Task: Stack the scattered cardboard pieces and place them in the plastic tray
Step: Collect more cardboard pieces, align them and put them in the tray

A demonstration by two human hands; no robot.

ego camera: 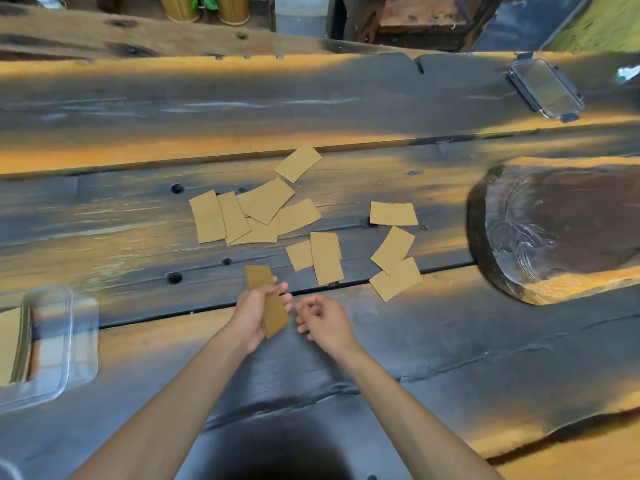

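The left hand (254,311) grips a small stack of cardboard pieces (266,299), fingers (282,289) wrapped over its long edge and thumb hidden behind, so the stack stands tilted on edge just above the bench (381,358). The right hand (325,323) hovers just beside the stack, fingers (306,308) loosely curled and holding nothing; it looks ready either to square the stack or to reach for another piece.

Taking the held stack as the landmark: just beyond it and slightly right lie two overlapping pieces (318,258). Farther beyond sits the largest cluster (252,216) of five or so overlapping pieces, with a single piece (298,163) beyond that. Off to the right of the stack are three more, one lone rectangle (393,214) and an overlapping pair (394,265) nearer the person.

The plastic tray (65,341) sits well to the left of the stack, at the frame's edge, and already holds a thick pile of cardboard (12,344) (so at least one load appears delivered). A clear lid (545,88) lies far beyond and to the right.

By my reckoning the job is partway done: some pieces are in the tray and a few in hand, but roughly eleven are on the bench still, to be gathered, aligned and carried left to the tray.
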